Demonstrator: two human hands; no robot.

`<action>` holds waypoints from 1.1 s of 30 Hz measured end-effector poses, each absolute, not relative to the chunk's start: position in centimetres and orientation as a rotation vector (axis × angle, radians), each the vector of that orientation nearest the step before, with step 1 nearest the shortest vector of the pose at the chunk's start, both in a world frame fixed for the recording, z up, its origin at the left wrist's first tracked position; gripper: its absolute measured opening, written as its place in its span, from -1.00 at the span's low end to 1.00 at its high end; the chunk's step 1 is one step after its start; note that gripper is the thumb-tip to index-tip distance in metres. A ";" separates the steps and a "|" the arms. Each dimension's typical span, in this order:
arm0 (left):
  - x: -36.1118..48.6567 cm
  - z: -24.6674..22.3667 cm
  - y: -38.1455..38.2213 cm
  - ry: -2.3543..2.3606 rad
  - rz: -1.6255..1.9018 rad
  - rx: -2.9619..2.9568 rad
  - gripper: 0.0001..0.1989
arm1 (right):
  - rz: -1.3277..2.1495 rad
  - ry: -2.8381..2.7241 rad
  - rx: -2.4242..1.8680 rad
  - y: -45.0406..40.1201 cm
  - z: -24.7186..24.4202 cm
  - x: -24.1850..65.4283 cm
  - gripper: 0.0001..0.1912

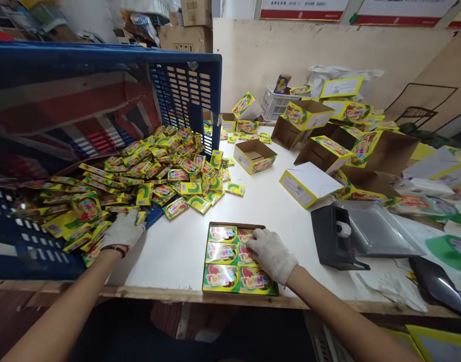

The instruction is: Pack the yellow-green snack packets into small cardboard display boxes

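Note:
My left hand (123,230), in a white knit glove, reaches into a heap of small yellow-green packs (170,156) at the mouth of a tipped blue crate. Its fingers are stretched out over the packs, one of which lies by the fingertips. Near the table's front edge stands an open shallow carton (206,261) filled with fruit-printed packs (220,253) in two columns. Over its right column is my gloved right hand (273,254), fingers bent and closed against a pack there. That hand partly covers the packs under it.
The blue plastic crate (188,90) lies on its side at left. An open empty carton (255,155) stands mid-table, with more cartons (315,183) stacked at right. A black tape dispenser (330,239), clear plastic sheets (381,229) and a dark shiny object (439,284) lie near the right.

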State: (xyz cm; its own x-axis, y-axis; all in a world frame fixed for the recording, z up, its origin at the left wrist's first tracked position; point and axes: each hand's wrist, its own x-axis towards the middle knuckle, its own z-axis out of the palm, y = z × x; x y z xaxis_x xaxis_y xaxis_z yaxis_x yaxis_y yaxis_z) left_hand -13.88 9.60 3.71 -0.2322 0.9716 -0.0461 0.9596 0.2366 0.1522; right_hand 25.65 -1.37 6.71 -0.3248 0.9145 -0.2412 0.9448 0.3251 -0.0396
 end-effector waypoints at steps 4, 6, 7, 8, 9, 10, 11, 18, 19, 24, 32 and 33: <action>-13.0 5.9 8.7 2.337 0.293 1.813 -0.83 | -0.211 2.410 1.629 -1.3 6.6 25.7 -0.79; -12.0 6.8 7.8 2.235 0.601 1.698 -0.80 | -0.244 2.443 1.615 -1.0 6.7 25.8 -0.82; -11.1 7.1 7.4 2.173 0.727 1.645 -0.77 | -0.293 2.452 1.629 -0.8 6.8 25.7 -0.82; -10.0 7.2 6.9 2.100 0.833 1.587 -0.73 | -0.379 2.456 1.674 -0.6 6.9 25.6 -0.80; -8.7 7.3 6.3 2.008 0.918 1.524 -0.68 | -0.509 2.456 1.752 -0.5 7.0 25.3 -0.75; -7.1 7.2 5.7 1.893 1.001 1.442 -0.62 | -0.673 2.453 1.864 -0.4 7.1 24.9 -0.68; -5.2 7.1 5.0 1.744 1.093 1.328 -0.55 | -0.862 2.455 1.990 -0.4 7.2 24.4 -0.60; 5.0 6.0 0.4 1.207 1.023 1.195 -0.48 | -1.569 2.503 2.381 0.7 8.1 24.4 -0.68; 5.3 5.9 0.3 1.229 1.013 1.226 -0.48 | -1.542 2.479 2.379 1.0 8.3 25.3 -0.74; 5.8 5.7 1.0 1.137 1.000 1.221 -0.32 | -1.626 2.394 2.517 1.6 8.4 27.6 -0.79; 7.8 7.1 1.1 1.064 0.992 1.812 -0.79 | -0.747 2.953 2.330 0.0 9.9 25.8 -0.56; 8.0 6.9 1.0 1.063 0.971 1.958 -0.81 | -0.604 2.999 2.182 0.1 10.4 26.1 -0.59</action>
State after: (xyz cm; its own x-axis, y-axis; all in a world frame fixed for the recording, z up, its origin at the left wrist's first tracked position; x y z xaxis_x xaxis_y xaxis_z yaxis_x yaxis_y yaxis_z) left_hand 7.97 1.04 6.94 0.3828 0.8803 0.2803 0.3585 -0.4212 0.8331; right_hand 26.09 0.07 10.41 -0.2035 0.9345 0.2919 0.7488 0.3407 -0.5686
